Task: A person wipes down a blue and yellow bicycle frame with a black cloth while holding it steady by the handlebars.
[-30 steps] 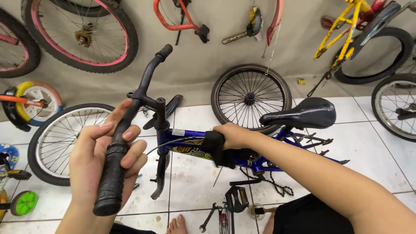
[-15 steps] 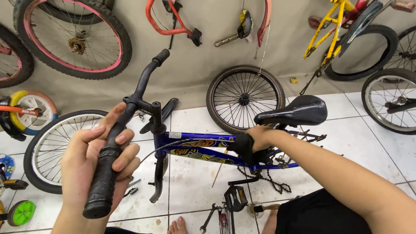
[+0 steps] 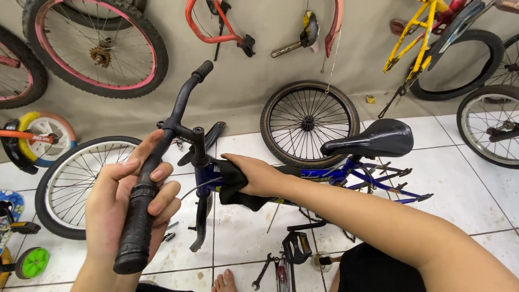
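A person bends over a small blue bicycle that stands on a white tiled floor, seen from a camera worn on the head. The left hand wraps the black rubber grip at the near end of the handlebar, fingers curled round it and pressed side by side, thumb lying along the bar. The right hand reaches across to the top tube just behind the steering stem, fingers held together and laid flat over a black cloth, which it presses against the blue tube.

The cloth hangs down a little below the tube, between the stem and the black saddle. By the look of it, the frame is being wiped down while the other hand steadies the bicycle by its bar. Carrying the cloth farther back toward the saddle would call for a firm hold on the grip, since nothing else in view props the bicycle up, and for care around the thin cable beside the stem.

A pedal and a wrench lie on the tiles near the person's bare foot. A loose wheel leans against the cloth-covered wall behind.
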